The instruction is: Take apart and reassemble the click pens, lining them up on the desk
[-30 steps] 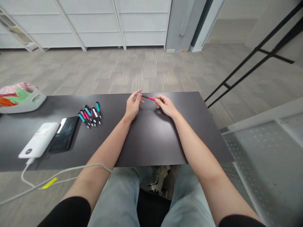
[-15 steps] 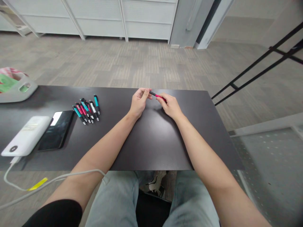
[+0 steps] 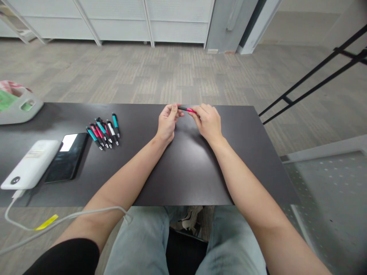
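Observation:
Over the far edge of the table, a red and black pen spans the gap between my two hands. My left hand pinches its black end between thumb and fingers. A speck of red shows by the left thumb tip; I cannot tell what it belongs to. My right hand has thumb and fingers closed around the red part and hides that end. To the left of my hands lies a loose group of several pens with turquoise, red and white barrels and black grips.
On the dark table, a black phone and a white power bank lie at the left. A white cable crosses my left forearm. At the far left stands a white basket. Black metal bars rise beyond the right edge.
The right hand has turned and shifted slightly up and right, its back now more upward. The pen now lies closer to level. My left hand keeps its pinch.

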`<state>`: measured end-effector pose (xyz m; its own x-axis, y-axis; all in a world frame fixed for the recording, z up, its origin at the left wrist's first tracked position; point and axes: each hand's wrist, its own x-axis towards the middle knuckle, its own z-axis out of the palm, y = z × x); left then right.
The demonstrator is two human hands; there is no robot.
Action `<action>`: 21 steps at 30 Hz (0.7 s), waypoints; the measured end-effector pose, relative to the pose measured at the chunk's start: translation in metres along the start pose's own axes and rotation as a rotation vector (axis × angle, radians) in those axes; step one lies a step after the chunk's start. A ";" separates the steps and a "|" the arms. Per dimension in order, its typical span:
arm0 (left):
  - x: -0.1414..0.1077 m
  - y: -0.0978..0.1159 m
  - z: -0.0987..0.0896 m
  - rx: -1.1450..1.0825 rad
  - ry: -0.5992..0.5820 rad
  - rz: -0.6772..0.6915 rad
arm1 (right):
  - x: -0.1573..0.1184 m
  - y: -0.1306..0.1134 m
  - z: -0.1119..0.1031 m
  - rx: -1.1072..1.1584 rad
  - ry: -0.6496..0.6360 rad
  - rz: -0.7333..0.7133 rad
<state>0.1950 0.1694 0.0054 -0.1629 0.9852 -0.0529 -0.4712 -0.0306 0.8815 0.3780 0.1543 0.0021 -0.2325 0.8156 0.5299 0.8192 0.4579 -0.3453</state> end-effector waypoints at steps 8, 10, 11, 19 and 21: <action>0.003 0.004 -0.009 -0.019 -0.056 -0.044 | -0.001 -0.009 0.006 0.560 -0.180 0.215; 0.003 0.007 -0.012 -0.028 -0.077 -0.050 | 0.000 -0.014 0.007 0.708 -0.280 0.271; 0.003 0.008 -0.013 -0.028 -0.090 -0.055 | 0.000 -0.017 0.007 0.772 -0.319 0.294; -0.006 0.008 -0.011 -0.010 -0.194 -0.059 | 0.002 -0.029 0.003 1.025 -0.453 0.419; -0.007 0.006 -0.010 -0.025 -0.221 -0.050 | 0.002 -0.028 0.005 1.018 -0.462 0.404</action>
<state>0.1844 0.1602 0.0060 0.0539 0.9985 0.0102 -0.4959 0.0179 0.8682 0.3524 0.1449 0.0090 -0.3911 0.9202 -0.0165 0.1321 0.0384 -0.9905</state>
